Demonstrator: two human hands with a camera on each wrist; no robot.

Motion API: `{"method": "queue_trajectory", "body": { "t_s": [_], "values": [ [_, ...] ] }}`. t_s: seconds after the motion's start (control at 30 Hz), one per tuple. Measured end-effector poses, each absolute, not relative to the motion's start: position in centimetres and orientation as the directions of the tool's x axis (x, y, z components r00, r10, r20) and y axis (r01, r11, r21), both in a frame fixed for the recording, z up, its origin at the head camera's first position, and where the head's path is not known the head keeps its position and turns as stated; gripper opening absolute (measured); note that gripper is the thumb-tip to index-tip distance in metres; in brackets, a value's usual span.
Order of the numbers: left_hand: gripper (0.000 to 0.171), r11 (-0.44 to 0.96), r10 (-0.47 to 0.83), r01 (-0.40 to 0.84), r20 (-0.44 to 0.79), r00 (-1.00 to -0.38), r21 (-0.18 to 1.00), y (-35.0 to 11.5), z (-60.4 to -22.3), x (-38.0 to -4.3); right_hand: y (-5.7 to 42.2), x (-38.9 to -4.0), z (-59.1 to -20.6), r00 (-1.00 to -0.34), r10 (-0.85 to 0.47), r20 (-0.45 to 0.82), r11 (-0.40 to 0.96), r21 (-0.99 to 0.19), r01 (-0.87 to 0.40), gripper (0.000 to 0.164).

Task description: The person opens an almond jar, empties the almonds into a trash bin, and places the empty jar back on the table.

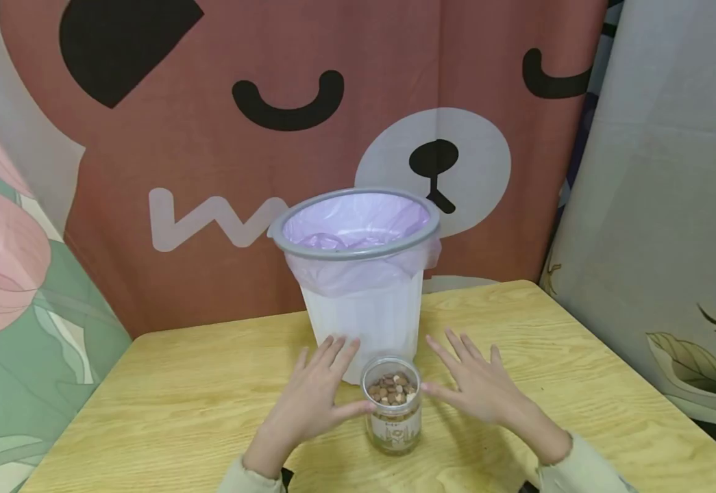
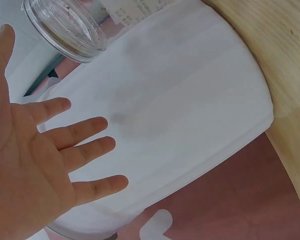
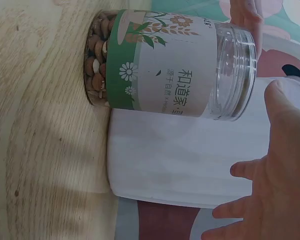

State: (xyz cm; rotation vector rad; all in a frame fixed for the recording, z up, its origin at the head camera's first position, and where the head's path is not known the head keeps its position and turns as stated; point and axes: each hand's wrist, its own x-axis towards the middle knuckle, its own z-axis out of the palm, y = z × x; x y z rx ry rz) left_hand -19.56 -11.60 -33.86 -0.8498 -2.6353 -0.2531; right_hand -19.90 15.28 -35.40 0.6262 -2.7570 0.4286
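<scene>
A clear, lidless jar [image 1: 397, 435] of brown nuts [image 1: 392, 389] stands upright on the table, between my two hands. Its white and green label [image 3: 162, 60] shows flowers and printed characters in the right wrist view. My left hand [image 1: 311, 400] hovers left of the jar, fingers spread and straight, thumb pointing toward the rim. On the other side, my right hand [image 1: 477, 380] is spread the same way, its thumb tip close to the rim. Neither hand holds anything. Behind the jar stands a white trash bin [image 1: 364, 315] with a grey rim and a pale purple bag [image 1: 358, 267] lining it.
The light wooden table [image 1: 197, 397] carries the bin and the jar. A reddish-brown curtain [image 1: 210, 150] with a bear face hangs right behind the bin. Patterned cloths hang along the left side [image 1: 12, 287] and the right side [image 1: 660, 205].
</scene>
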Motion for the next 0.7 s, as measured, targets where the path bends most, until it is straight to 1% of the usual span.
{"method": "queue_trajectory", "body": {
  "t_s": [0.2,0.43,0.57,0.7],
  "values": [
    [0.086,0.790,0.548,0.611,0.393,-0.739,0.049,-11.6,-33.8,-19.7,15.5,-20.2,-35.7,-0.868,-0.378,0.321,0.852,-0.245,-0.462,0.071],
    [0.083,0.778,0.562,0.626,0.387,-0.731,0.052,-11.5,-34.1,-19.7,15.9,-20.8,-36.3,-0.872,-0.419,0.254,0.820,-0.306,-0.483,0.075],
    [0.081,0.761,0.578,0.647,0.403,-0.710,0.047,-11.5,-34.2,-19.8,16.2,-21.2,-36.8,-0.852,-0.462,0.248,0.781,-0.342,-0.523,0.079],
    [0.079,0.741,0.604,0.671,0.415,-0.681,0.022,-11.3,-34.2,-20.0,16.4,-21.8,-37.3,-0.820,-0.495,0.289,0.723,-0.386,-0.573,0.082]
  ]
}}
